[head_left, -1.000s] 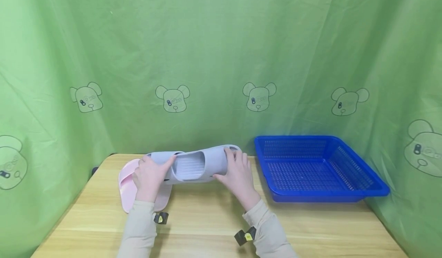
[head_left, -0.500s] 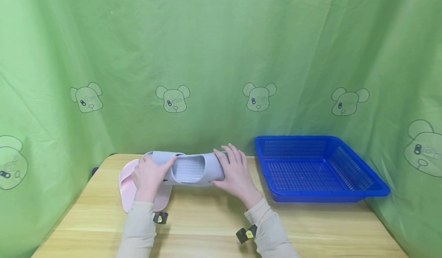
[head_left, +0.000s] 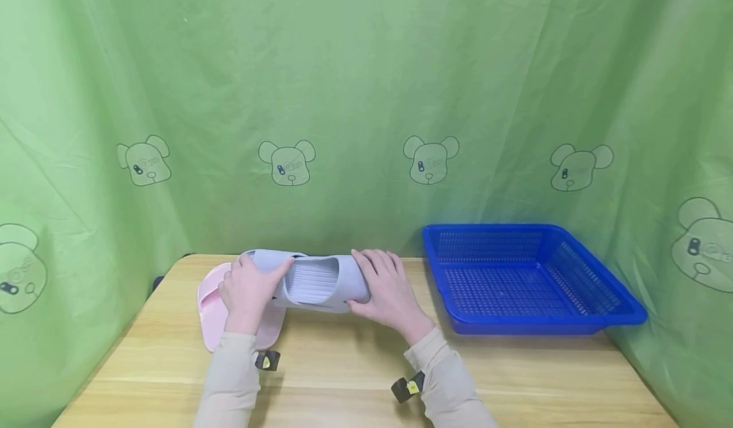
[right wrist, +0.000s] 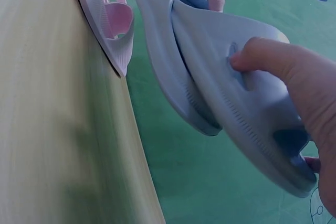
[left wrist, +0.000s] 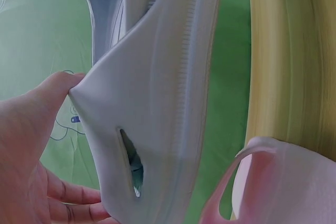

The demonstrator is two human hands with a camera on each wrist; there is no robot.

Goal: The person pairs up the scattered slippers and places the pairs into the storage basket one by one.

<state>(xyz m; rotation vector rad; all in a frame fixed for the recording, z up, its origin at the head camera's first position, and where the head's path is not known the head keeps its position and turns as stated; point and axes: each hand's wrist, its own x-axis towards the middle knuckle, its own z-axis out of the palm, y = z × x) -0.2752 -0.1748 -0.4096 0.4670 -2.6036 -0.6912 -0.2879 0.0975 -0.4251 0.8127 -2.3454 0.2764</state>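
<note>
Fingers (head_left: 366, 268) of 2 hands (head_left: 247, 291) (head_left: 390, 296) around grey slippers (head_left: 312, 280), wooden table (head_left: 338, 371) below, green curtain (head_left: 355, 72) behind

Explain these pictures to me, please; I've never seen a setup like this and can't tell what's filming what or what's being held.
There is no robot here: a person works with two bare hands. The head picture comes from a camera worn on the head, looking forward and down. The other two come from a camera on each wrist, showing that hand's work up close.

The left hand and right hand grip opposite ends of two overlapping grey-blue slippers. On the wooden table, pink slippers lie at the left, partly hidden by the left hand and forearm. A perforated blue basket sits at the right. Behind everything hangs a green curtain printed with bear heads.
</note>
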